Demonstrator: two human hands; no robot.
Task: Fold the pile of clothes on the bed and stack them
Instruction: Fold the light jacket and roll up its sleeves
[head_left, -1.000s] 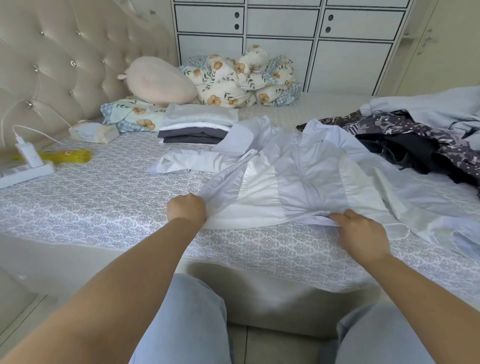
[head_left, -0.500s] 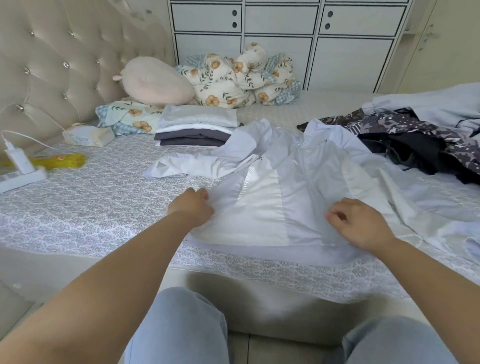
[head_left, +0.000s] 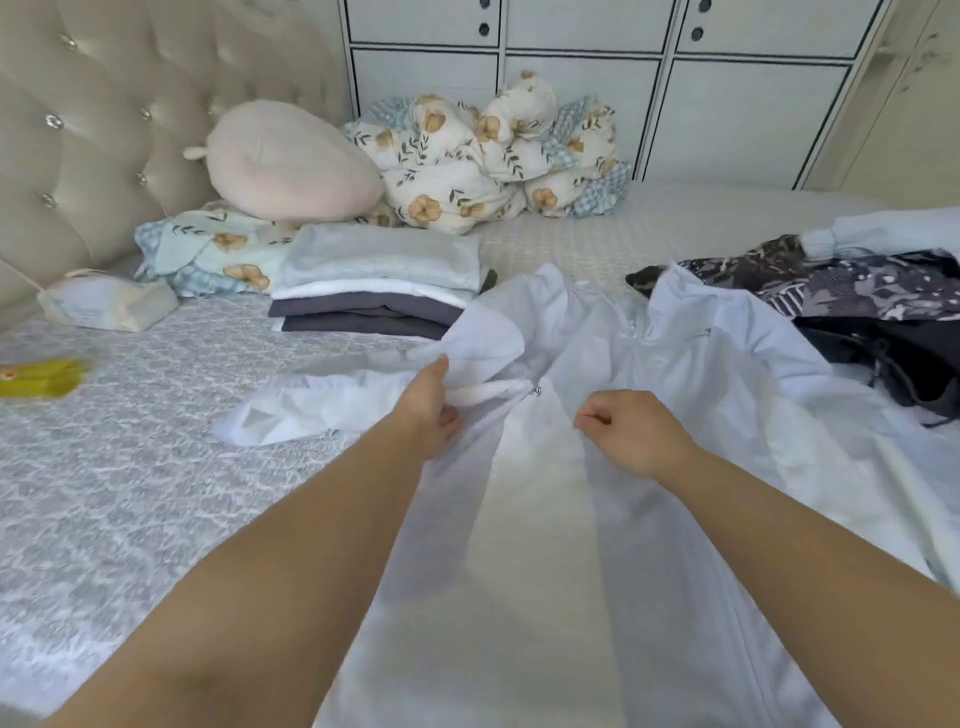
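Both hands worked a pale zip-front jacket (head_left: 597, 519) spread across the bed (head_left: 130, 493): the left hand (head_left: 431, 410) gripped bunched fabric near the zip pull, while the right hand (head_left: 631, 431) was curled at the jacket's front, though whether it pinched cloth could not be told. Behind the left hand sat a stack of folded clothes (head_left: 379, 291), evidence of work done. At far right, a heap of dark, unfolded garments (head_left: 857, 322) awaited folding, suggesting the job stood partway through.
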